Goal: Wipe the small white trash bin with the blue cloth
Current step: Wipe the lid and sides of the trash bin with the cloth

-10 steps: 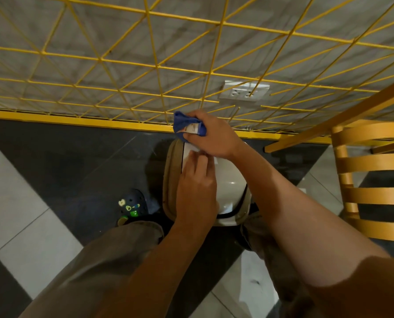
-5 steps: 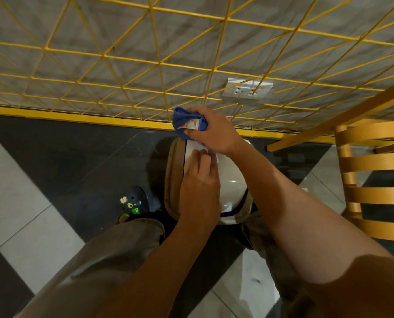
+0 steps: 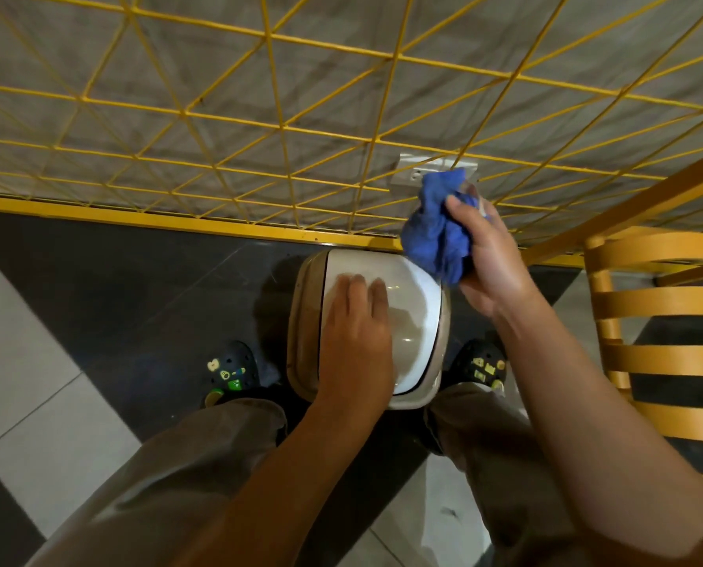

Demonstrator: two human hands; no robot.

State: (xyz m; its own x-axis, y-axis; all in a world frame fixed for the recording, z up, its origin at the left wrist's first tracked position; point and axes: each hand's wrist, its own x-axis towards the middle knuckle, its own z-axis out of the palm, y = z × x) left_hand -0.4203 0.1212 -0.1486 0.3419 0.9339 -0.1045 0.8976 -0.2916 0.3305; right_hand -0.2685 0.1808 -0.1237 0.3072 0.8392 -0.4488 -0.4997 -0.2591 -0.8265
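Small white trash bin stands on the dark floor tile, right up against the yellow base rail of the wire grid wall, btw the person's two feet. Its domed white lid faces up; a tan/brown rim runs round the lid, widest on the left side.

Left hand lies flat on the lid, palm down, fingers straight and together, pointing toward the wall. It's holding nothing, just pressing on the lid's left half; fingertips look a bit blurred.

Blue cloth is bunched up in the right hand, fingers curled closed around it w/ the thumb across the front. Cloth is raised at the bin's far right corner; its lower edge hangs at the lid's edge, can't tell if it touches.

Behind the cloth, a white wall socket is partly hidden. Dark clogs w/ small charms: left shoe beside the bin's left, right shoe at its right. Grey-brown trouser legs below. A yellow slatted chair stands to the right, near the right forearm. Floor has dark and light tiles.
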